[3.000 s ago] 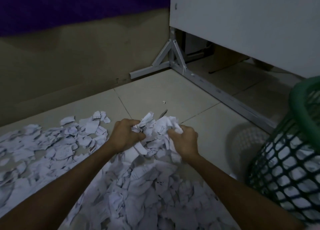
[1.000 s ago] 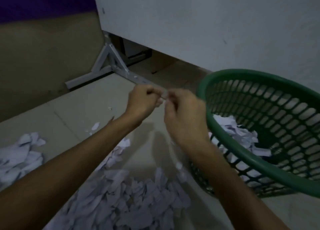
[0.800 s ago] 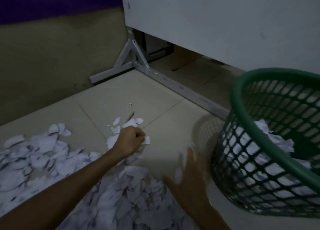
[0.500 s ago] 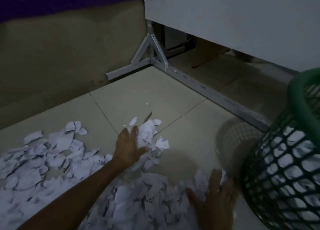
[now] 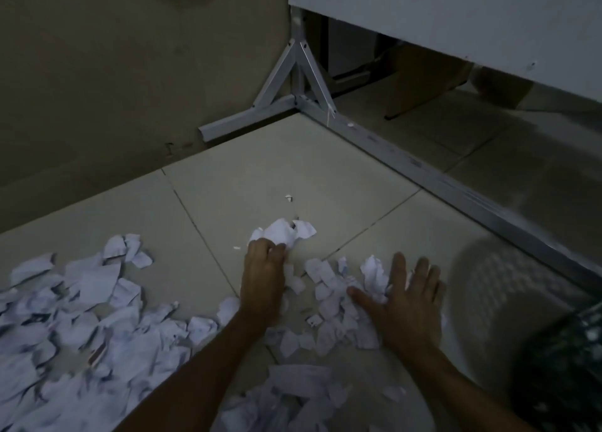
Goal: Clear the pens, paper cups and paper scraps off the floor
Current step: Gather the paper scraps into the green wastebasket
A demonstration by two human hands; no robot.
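Torn white paper scraps (image 5: 97, 327), crumpled and faintly printed, litter the pale tiled floor (image 5: 260, 177) in a broad drift at lower left and a thinner patch between the two forearms. A moment ago both hands were raised beside the green plastic lattice basket (image 5: 566, 366) with hardly any paper left in them; now they are down on the tiles again, so one load appears delivered and another gathering pass is starting. Left hand (image 5: 264, 281): fingers curled around a loose wad at the far edge of the patch, grip partly closed. Right hand (image 5: 407, 304): flat, fingers spread, palm pressing on scraps as if to rake them toward the other hand; it holds nothing. The basket shows only as a dark blurred edge at lower right, its meshed shadow cast on the floor beside the right hand. Behind stand the grey metal frame foot (image 5: 293, 89) of a white panel (image 5: 456, 14) and a dull beige wall (image 5: 114, 73); a few tiny flecks lie apart, nearer the frame. No pens or paper cups can be made out. Much of the heap remains, and dim light may hide small bits
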